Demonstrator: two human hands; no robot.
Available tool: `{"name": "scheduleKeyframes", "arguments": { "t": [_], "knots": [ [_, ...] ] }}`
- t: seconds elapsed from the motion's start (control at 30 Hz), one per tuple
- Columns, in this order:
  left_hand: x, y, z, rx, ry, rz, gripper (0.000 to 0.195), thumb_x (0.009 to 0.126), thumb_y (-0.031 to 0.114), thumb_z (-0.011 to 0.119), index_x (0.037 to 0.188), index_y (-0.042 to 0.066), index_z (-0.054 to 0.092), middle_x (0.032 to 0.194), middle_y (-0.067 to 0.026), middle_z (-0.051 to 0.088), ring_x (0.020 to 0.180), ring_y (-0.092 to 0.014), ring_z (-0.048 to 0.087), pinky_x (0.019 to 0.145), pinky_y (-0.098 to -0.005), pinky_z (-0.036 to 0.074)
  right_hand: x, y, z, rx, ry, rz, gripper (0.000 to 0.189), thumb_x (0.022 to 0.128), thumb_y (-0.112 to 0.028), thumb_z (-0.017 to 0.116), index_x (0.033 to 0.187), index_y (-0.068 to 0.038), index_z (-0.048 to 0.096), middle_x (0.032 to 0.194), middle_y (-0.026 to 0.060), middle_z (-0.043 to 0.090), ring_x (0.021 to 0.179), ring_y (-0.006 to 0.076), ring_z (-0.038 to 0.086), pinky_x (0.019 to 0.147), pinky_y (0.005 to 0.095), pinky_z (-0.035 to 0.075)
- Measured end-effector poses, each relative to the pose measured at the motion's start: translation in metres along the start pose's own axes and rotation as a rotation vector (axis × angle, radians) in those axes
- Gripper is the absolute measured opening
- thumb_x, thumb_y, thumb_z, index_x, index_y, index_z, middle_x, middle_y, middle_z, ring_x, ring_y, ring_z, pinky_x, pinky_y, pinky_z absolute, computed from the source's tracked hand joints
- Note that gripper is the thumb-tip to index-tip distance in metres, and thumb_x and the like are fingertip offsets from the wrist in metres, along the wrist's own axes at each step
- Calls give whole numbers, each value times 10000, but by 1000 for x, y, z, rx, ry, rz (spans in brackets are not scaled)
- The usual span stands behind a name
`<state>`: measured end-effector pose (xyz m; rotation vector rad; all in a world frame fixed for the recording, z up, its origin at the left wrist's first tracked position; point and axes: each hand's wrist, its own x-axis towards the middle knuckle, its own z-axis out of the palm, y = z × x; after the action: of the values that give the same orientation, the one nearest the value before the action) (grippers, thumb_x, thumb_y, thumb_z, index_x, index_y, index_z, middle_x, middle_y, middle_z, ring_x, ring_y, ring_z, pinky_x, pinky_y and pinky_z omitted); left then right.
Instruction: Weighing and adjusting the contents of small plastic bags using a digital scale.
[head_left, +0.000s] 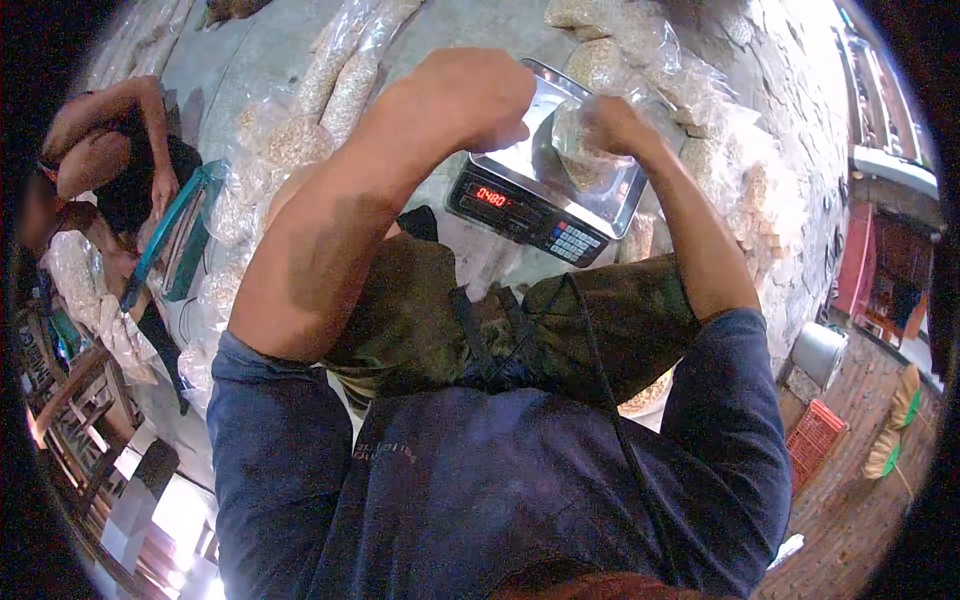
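A digital scale (525, 217) with a steel platform and a lit red display stands on the floor before me. On the right part of its platform is a clear plastic bag (585, 169) partly filled with pale pieces. My right hand (611, 127) grips this bag near its top. Above the platform's left edge is my left hand (495, 101), fingers curled inward; whether it holds anything is hidden. Filled clear bags (296, 141) lie left of the scale, and more filled bags (697, 105) are heaped to its right.
At the left a person (112, 150) crouches beside a teal frame-like tool (184, 232) and a filled long bag (79, 274). Long filled bags (349, 90) lie ahead on the floor. To the right are a metal pot (820, 352) and a red plastic crate (817, 442).
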<state>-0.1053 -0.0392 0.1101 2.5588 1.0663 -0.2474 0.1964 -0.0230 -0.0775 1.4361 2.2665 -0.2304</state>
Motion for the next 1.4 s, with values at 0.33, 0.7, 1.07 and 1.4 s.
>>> {"name": "scheduleKeyframes", "arguments": {
  "t": [0.33,0.7,1.07,1.4],
  "knots": [
    [1,0,1,6,-45,-11,372,830,329,675,1087,63,644,1011,-190,677,977,-384,641,842,-485,518,-2,-8,-5,136,-100,-24,339,649,-173,704,958,-37,692,941,237,675,897,391,665,795,448,541],
    [5,3,4,14,-74,-18,376,834,353,678,1061,54,650,1027,-198,671,1010,-387,629,873,-487,504,0,-15,-3,151,-116,-25,502,630,-191,726,1127,-132,690,995,218,679,920,376,659,812,436,526],
    [1,-2,-1,25,-41,30,438,836,413,671,1052,33,639,1004,-212,668,991,-396,628,856,-483,506,-47,18,-43,667,131,23,295,732,-155,741,992,-18,710,791,54,698,694,117,618,653,293,499],
    [-11,17,-15,9,-145,-51,388,812,362,663,971,11,708,994,-230,680,955,-391,654,818,-461,524,-64,22,-45,859,249,123,291,774,-179,730,1020,-27,703,819,85,714,720,134,670,695,309,533]
  ]
}}
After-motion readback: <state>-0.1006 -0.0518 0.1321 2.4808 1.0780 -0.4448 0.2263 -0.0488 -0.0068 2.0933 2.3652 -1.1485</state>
